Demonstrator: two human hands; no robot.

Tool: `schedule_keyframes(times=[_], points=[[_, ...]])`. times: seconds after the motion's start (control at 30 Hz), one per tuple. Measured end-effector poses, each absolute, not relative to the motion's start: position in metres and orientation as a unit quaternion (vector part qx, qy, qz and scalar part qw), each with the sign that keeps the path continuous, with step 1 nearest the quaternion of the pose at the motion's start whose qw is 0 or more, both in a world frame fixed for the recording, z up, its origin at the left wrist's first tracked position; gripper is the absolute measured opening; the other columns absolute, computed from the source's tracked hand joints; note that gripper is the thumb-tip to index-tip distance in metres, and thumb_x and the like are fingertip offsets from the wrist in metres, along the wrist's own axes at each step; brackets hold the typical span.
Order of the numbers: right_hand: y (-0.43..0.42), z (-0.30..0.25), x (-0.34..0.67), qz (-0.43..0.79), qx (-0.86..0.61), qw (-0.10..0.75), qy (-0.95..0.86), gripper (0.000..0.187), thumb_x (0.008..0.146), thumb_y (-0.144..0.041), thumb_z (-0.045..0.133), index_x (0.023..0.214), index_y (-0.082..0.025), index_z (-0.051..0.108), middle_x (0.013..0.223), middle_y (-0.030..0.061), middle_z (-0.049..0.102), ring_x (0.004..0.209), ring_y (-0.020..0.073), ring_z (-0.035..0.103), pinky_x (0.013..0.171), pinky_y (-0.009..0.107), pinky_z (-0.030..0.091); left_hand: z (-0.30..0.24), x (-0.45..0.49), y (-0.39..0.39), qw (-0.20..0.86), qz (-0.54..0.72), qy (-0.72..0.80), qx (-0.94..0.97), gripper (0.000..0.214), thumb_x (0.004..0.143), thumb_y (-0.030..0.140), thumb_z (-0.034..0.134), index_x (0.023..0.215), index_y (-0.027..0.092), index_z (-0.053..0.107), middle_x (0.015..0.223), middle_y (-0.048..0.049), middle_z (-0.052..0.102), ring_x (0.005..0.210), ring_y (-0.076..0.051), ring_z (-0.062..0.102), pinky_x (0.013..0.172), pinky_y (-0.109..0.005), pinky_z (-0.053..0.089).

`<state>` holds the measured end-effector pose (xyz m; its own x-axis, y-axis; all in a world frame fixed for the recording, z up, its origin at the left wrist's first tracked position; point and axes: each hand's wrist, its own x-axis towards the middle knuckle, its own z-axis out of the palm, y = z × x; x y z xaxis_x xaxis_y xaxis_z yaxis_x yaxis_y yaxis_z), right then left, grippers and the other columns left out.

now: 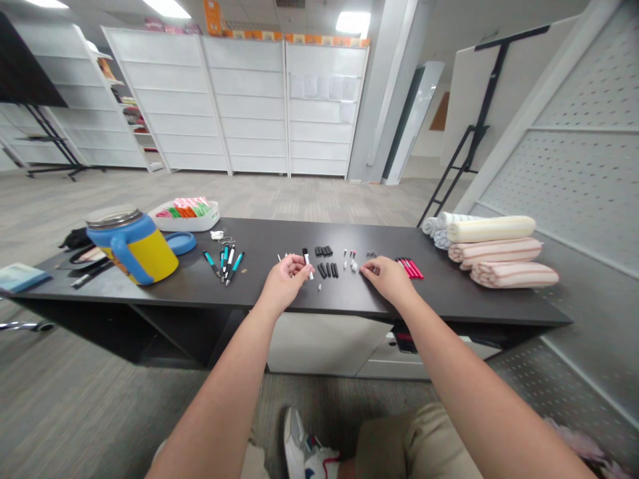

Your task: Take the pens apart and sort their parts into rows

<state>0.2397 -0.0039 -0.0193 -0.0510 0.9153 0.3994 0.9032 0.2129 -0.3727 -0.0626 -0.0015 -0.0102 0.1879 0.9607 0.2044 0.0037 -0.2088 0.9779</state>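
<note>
My left hand (285, 276) rests on the dark table (449, 293) with its fingers curled around a black-and-white pen part (307, 261). My right hand (387, 274) lies a little to the right, fingers bent and fingertips touching the tabletop near some small white and red pen pieces (351, 259); what it pinches, if anything, is too small to see. Between the hands lie several short black pen grips (327, 269). Red pen barrels (410, 267) lie just right of my right hand. Assembled teal and black pens (225, 261) lie to the left.
A large yellow and blue jug (134, 247) lies on its side at the left, with a blue lid (180, 242) behind it. A white tray (186, 217) of coloured items sits at the back. Rolled towels (494, 253) are stacked at the right. A book (20, 275) lies at the far left.
</note>
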Motion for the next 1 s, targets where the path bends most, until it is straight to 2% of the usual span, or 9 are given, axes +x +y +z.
schedule_keyframes(times=[0.17,0.33,0.5,0.63,1.0], points=[[-0.026,-0.008,0.219,-0.023,-0.555,0.310,-0.771,0.024,0.099,-0.034,0.056,0.097,-0.019,0.075,0.087,0.0061,0.070,0.082,0.0194,0.064,0.078,0.030,0.047,-0.008,-0.062,-0.002,0.487,0.497,0.404,0.594,0.033,0.084,0.044,0.074,0.099,0.019,0.061,0.091,-0.0057,0.075,0.075,-0.015,0.064,0.066,-0.026,0.045],[-0.052,0.001,0.177,0.039,-0.419,0.246,-0.873,0.032,0.104,-0.038,0.051,0.121,-0.024,0.074,0.111,0.0077,0.069,0.093,0.0171,0.066,0.084,0.027,0.048,-0.008,-0.060,-0.001,0.488,0.501,0.401,0.592,0.034,0.083,0.046,0.075,0.098,0.019,0.060,0.090,-0.0051,0.074,0.073,-0.015,0.063,0.063,-0.026,0.045],[-0.061,0.002,0.150,-0.006,-0.446,0.121,-0.887,0.046,0.105,-0.053,0.045,0.141,-0.033,0.064,0.103,0.0062,0.070,0.083,0.0172,0.068,0.072,0.026,0.046,-0.007,-0.061,-0.003,0.485,0.502,0.399,0.594,0.035,0.084,0.047,0.075,0.098,0.019,0.060,0.091,-0.0055,0.074,0.074,-0.015,0.063,0.064,-0.026,0.046],[-0.063,0.004,0.144,-0.027,-0.490,0.069,-0.869,0.055,0.105,-0.060,0.039,0.150,-0.032,0.057,0.107,0.0078,0.073,0.090,0.0210,0.071,0.073,0.028,0.048,-0.007,-0.062,-0.003,0.486,0.496,0.404,0.595,0.033,0.085,0.045,0.074,0.099,0.019,0.060,0.091,-0.0056,0.074,0.074,-0.014,0.062,0.063,-0.025,0.046],[-0.068,0.006,0.142,-0.037,-0.558,0.060,-0.827,0.062,0.105,-0.062,0.034,0.147,-0.022,0.057,0.118,0.0118,0.076,0.102,0.0249,0.073,0.080,0.030,0.051,-0.005,-0.061,-0.004,0.489,0.497,0.406,0.591,0.033,0.084,0.045,0.075,0.099,0.019,0.060,0.091,-0.0057,0.074,0.074,-0.015,0.062,0.062,-0.025,0.045]])
